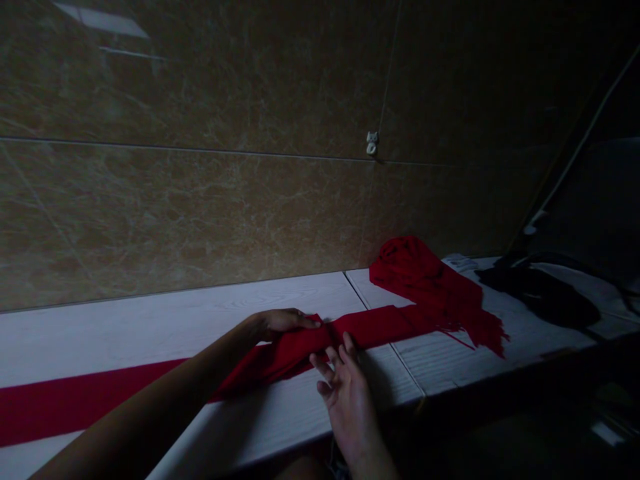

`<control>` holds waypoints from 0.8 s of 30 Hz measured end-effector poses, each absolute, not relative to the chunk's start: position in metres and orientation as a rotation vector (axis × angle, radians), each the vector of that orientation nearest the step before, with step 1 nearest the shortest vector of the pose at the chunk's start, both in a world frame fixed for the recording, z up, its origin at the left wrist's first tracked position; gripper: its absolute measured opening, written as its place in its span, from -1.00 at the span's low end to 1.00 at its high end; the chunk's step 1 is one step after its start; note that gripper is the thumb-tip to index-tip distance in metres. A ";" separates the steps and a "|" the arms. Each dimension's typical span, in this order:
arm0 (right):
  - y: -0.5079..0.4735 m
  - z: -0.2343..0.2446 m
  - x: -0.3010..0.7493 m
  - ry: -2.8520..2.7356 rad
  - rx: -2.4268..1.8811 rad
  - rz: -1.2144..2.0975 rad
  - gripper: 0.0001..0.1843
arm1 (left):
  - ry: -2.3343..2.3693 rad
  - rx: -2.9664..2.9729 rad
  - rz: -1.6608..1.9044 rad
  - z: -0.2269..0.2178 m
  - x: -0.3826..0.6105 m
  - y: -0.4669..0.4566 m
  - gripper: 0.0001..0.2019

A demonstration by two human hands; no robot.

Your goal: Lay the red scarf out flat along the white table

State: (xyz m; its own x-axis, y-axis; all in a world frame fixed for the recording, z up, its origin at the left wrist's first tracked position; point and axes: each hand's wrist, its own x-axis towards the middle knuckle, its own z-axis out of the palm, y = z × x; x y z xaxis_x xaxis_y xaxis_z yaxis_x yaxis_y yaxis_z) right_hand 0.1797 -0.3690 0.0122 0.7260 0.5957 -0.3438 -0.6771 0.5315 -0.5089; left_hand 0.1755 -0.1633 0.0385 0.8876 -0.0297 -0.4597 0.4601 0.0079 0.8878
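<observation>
A long red scarf (385, 325) lies lengthwise along a white wood-grain bench (300, 287), its folded middle part in front of me. My left hand (287, 323) is closed on the scarf's far edge, where the cloth bunches up. My right hand (345, 393) is just to the right, palm turned up and fingers spread. Its fingertips are at the near edge of the cloth; whether they touch it I cannot tell. To the left the scarf runs flat under my left forearm and out of view.
On the right sits a heaped red fringed cloth (425, 273). Beyond it are a black item (543, 293) and a small pale cloth (460, 262). A brown marbled tile wall (200, 213) stands behind, with a small white hook (372, 143). The bench's front edge drops into darkness.
</observation>
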 end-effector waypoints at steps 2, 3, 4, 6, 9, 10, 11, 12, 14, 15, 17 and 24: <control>-0.368 0.014 0.179 0.113 -0.661 0.754 0.04 | 0.354 1.538 -0.394 0.040 0.175 -0.165 -0.51; -0.368 0.015 0.179 0.106 -0.657 0.751 0.04 | 0.358 1.549 -0.396 0.041 0.175 -0.166 -0.49; -0.368 0.015 0.179 0.102 -0.654 0.749 0.04 | 0.364 1.563 -0.397 0.042 0.175 -0.167 -0.48; -0.368 0.015 0.180 0.099 -0.655 0.751 0.03 | 0.387 1.611 -0.397 0.045 0.176 -0.167 -0.44; -0.369 0.014 0.181 0.100 -0.667 0.758 0.04 | 0.417 1.776 -0.362 0.051 0.176 -0.162 -0.39; -0.369 0.013 0.181 0.098 -0.672 0.761 0.05 | 0.430 1.847 -0.343 0.054 0.174 -0.159 -0.38; -0.370 0.013 0.181 0.094 -0.674 0.762 0.05 | 0.443 1.916 -0.334 0.055 0.171 -0.155 -0.38; -0.370 0.012 0.182 0.087 -0.675 0.762 0.06 | 0.451 1.980 -0.334 0.057 0.166 -0.151 -0.38; -0.372 0.011 0.183 0.065 -0.678 0.761 0.04 | 0.446 2.068 -0.347 0.058 0.152 -0.140 -0.36; -0.373 0.010 0.184 0.053 -0.681 0.761 0.04 | 0.435 2.093 -0.347 0.058 0.143 -0.134 -0.37; -0.375 0.007 0.186 0.035 -0.696 0.764 0.04 | 0.412 2.110 -0.312 0.059 0.122 -0.124 -0.38; -0.377 0.000 0.192 -0.113 -0.845 0.886 0.06 | 0.369 2.005 -0.006 0.071 0.066 -0.110 -0.32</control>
